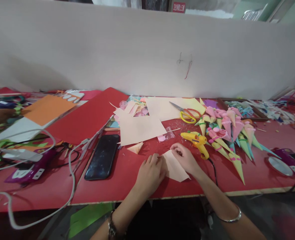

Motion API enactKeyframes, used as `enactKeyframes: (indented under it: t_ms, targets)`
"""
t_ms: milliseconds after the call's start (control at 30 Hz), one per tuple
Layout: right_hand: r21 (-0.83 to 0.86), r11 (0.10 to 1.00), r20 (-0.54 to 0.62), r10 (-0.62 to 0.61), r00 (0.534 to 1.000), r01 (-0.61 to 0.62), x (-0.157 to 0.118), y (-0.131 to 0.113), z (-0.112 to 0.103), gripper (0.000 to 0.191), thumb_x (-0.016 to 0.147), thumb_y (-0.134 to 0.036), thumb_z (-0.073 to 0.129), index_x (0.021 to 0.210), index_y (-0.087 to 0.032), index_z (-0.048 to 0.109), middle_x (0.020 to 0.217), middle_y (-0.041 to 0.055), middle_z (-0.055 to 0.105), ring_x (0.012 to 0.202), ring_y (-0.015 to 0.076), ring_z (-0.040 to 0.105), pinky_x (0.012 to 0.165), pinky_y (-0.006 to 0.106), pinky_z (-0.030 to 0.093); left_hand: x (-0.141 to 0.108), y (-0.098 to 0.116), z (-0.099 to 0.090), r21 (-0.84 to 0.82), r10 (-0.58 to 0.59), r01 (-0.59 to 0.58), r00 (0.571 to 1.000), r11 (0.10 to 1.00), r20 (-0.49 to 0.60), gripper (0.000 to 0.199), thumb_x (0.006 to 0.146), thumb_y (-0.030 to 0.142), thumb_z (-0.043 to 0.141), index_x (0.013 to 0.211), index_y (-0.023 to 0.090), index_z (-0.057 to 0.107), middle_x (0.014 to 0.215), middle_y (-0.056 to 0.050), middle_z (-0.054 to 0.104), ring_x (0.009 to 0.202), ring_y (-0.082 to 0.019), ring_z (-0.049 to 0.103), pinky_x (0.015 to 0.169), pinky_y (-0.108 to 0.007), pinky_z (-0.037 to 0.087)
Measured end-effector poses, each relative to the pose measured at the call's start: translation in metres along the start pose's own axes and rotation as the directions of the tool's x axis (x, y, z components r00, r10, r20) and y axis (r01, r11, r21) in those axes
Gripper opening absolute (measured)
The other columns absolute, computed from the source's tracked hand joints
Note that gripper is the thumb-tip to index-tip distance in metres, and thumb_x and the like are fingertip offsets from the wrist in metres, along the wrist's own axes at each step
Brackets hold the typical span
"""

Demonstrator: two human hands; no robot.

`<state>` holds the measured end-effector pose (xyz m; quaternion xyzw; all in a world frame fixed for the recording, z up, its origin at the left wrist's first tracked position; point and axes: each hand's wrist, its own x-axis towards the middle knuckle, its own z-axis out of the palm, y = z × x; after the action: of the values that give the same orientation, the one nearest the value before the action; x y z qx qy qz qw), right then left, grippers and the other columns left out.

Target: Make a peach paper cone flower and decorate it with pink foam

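Observation:
A small piece of cream paper (175, 168) lies on the red table between my hands. My left hand (151, 171) is closed on its left edge, fingers curled and their tips partly hidden. At the upper edge, my right hand (186, 158) pinches the paper between thumb and fingers. Just beyond my left hand sits a small folded cream paper cone (136, 148), and behind that a larger cream sheet (141, 130). A yellow glue gun (196, 142) rests to the right of my right hand, its black cord running toward the table's front edge.
Yellow-handled scissors (187, 115) lie on cream sheets at the back. Many pastel paper cones (227, 128) are piled right. A black phone (102, 156) lies left, near a white cable (74, 180) and purple power strip (35, 170). A white partition (112, 50) stands behind.

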<state>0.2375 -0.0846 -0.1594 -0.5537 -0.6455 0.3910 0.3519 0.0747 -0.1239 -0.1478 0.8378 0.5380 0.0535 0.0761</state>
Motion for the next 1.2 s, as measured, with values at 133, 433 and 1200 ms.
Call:
enactKeyframes:
  t_ms: [133, 433, 1200]
  targets:
    - [-0.012, 1.0, -0.006, 0.008, 1.0, -0.008, -0.003, 0.001, -0.001, 0.01, 0.078, -0.025, 0.041, 0.08, -0.019, 0.049, 0.062, -0.0018, 0.055, 0.058, 0.0135, 0.054, 0.054, 0.022, 0.04, 0.003, 0.004, 0.004, 0.029, -0.018, 0.019, 1.0, 0.999, -0.01, 0.039, 0.08, 0.024, 0.047, 0.118, 0.014, 0.043, 0.107, -0.008, 0.05, 0.094, -0.021, 0.049, 0.078, -0.032, 0.043]
    - [-0.133, 0.991, -0.072, -0.025, 0.997, 0.015, -0.019, 0.003, 0.007, 0.013, 0.079, -0.027, 0.041, 0.083, -0.02, 0.051, 0.056, -0.0021, 0.058, 0.052, 0.014, 0.055, 0.052, 0.023, 0.038, 0.007, 0.012, 0.006, 0.118, -0.015, 0.018, 1.0, 0.993, -0.027, 0.036, 0.081, 0.025, 0.045, 0.115, 0.014, 0.046, 0.103, -0.008, 0.052, 0.088, -0.022, 0.049, 0.069, -0.037, 0.044]
    - [-0.463, 0.886, -0.121, -0.072, 0.99, 0.008, -0.029, 0.003, 0.002, 0.018, 0.081, -0.024, 0.039, 0.087, -0.019, 0.055, 0.072, 0.0036, 0.066, 0.068, 0.0185, 0.059, 0.071, 0.031, 0.037, 0.008, 0.019, 0.009, 0.297, 0.012, -0.01, 1.0, 0.955, -0.003, 0.046, 0.083, 0.023, 0.043, 0.127, 0.011, 0.037, 0.113, -0.011, 0.051, 0.09, -0.022, 0.048, 0.066, -0.035, 0.045]
